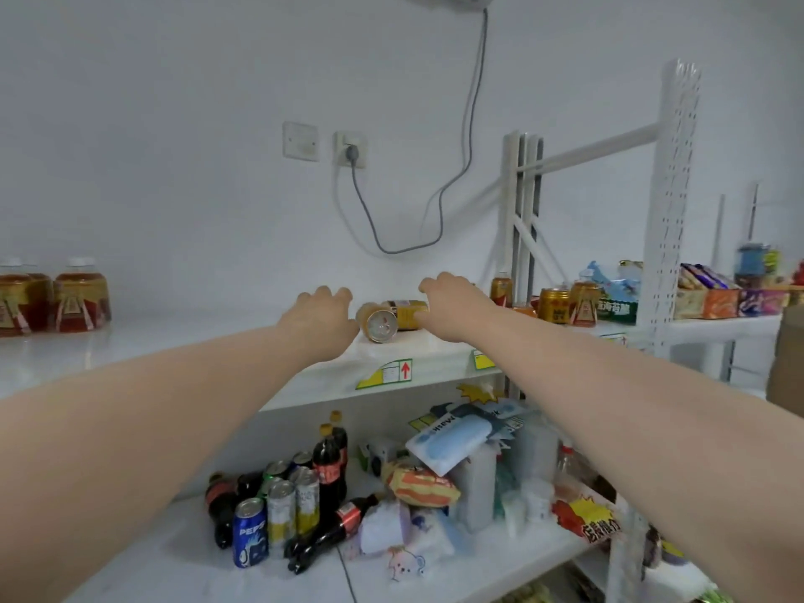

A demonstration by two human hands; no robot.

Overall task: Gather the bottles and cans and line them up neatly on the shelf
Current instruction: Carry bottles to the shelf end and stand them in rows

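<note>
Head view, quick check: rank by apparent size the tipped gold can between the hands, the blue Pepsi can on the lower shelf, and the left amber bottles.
1. Amber bottle, largest, though it stands farther left.
2. Blue Pepsi can, but it is nearer the camera.
3. Tipped gold can, partly hidden by the right hand; unsure against the Pepsi can.

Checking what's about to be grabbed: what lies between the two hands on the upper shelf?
In the head view, two gold cans lie on their sides between the left hand and the right hand.
</note>
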